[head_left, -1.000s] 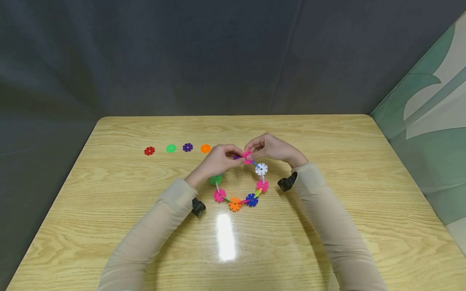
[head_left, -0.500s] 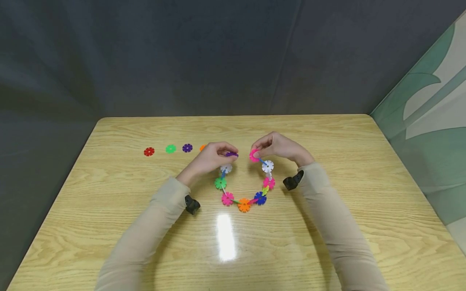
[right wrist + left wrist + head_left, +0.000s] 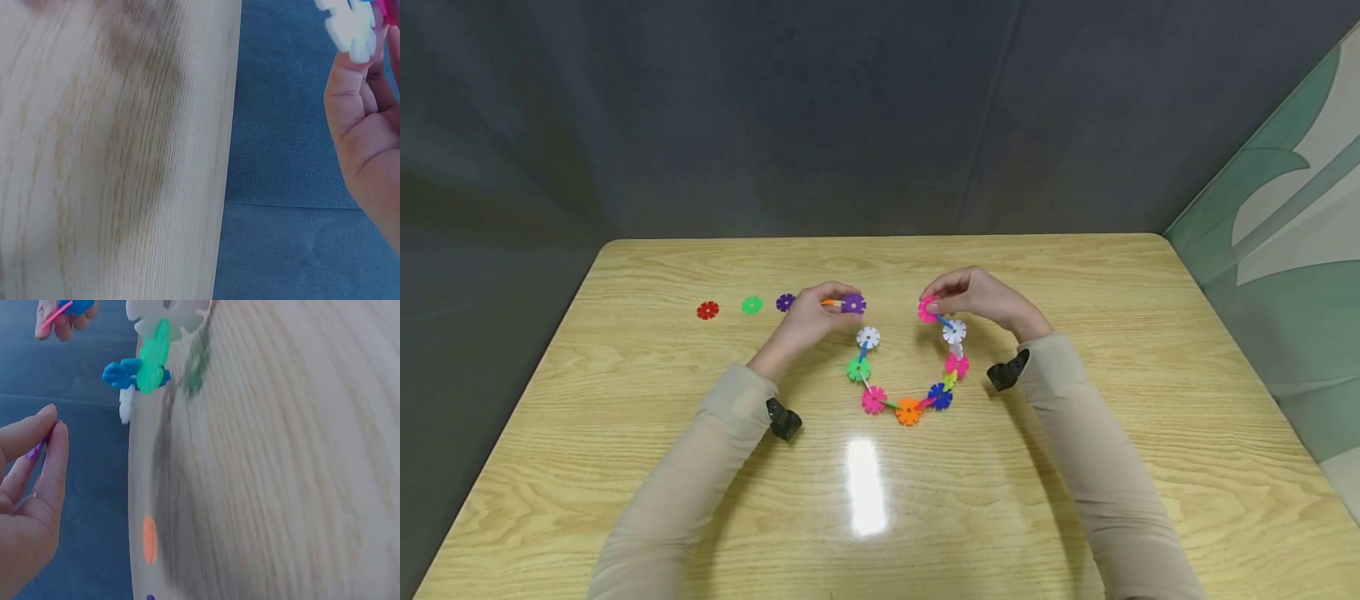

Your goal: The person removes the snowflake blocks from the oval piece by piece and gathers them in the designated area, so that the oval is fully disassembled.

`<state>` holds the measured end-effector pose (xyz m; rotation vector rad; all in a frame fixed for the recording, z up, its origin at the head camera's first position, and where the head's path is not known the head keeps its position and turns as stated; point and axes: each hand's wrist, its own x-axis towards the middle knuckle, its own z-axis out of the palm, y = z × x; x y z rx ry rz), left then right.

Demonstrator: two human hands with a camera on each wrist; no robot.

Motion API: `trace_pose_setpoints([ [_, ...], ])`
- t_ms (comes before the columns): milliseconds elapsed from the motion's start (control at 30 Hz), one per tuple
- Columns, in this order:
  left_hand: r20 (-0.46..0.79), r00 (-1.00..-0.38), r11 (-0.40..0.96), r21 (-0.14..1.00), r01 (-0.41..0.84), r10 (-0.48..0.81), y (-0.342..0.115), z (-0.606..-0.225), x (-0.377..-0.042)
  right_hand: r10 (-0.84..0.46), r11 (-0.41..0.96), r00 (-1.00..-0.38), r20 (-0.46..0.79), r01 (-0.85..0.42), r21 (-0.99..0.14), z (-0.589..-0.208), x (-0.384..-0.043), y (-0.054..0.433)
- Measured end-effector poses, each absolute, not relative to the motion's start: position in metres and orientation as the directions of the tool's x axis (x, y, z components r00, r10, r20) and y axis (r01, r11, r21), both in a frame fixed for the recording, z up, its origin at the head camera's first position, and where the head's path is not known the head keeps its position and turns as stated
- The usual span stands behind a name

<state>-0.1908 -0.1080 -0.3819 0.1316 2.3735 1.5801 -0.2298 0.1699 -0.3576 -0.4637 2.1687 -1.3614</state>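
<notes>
In the head view my left hand (image 3: 805, 327) pinches a purple snowflake disc (image 3: 853, 303) between thumb and fingers. My right hand (image 3: 985, 300) pinches a pink snowflake disc (image 3: 927, 309), the end of a curved chain of interlocked discs. From there the chain runs through a white disc (image 3: 954, 332), a blue disc (image 3: 940, 397), an orange disc (image 3: 908, 411) and a green disc (image 3: 859, 369). Its other end is a white disc (image 3: 868, 337), just below the purple one and apart from it. In the left wrist view fingers mostly hide the purple disc (image 3: 36, 449).
Left of the left hand, a red disc (image 3: 707, 310), a light green disc (image 3: 752, 305) and a dark purple disc (image 3: 785, 302) lie in a row on the wooden table (image 3: 625, 467). An orange disc (image 3: 149, 539) lies near them. A dark curtain (image 3: 880, 117) stands behind the table.
The hands were together at the pink disc and have drawn apart. My left hand has moved left with the purple disc; my right hand has shifted slightly right with the chain.
</notes>
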Motion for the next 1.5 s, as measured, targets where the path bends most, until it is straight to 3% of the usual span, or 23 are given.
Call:
trace_pose_setpoints([
  [367, -0.181, -0.981, 0.434, 0.891, -0.134, 0.07, -0.121, -0.392, -0.199, -0.527, 0.39, -0.82, -0.223, -0.001, -0.921, -0.357, -0.233, 0.178],
  [667, -0.212, -0.977, 0.332, 0.92, -0.207, -0.022, -0.126, -0.402, -0.202, -0.501, 0.385, -0.842, -0.199, -0.011, -0.923, -0.357, -0.233, 0.185],
  [967, -0.178, -0.983, 0.323, 0.929, -0.179, -0.033, -0.141, -0.408, -0.202, -0.491, 0.41, -0.846, -0.207, -0.015, -0.912, -0.354, -0.232, 0.191],
  [1500, -0.238, -0.964, 0.312, 0.913, -0.264, -0.119, -0.186, -0.4, -0.198, -0.467, 0.444, -0.854, -0.23, -0.001, -0.896, -0.351, -0.231, 0.191],
])
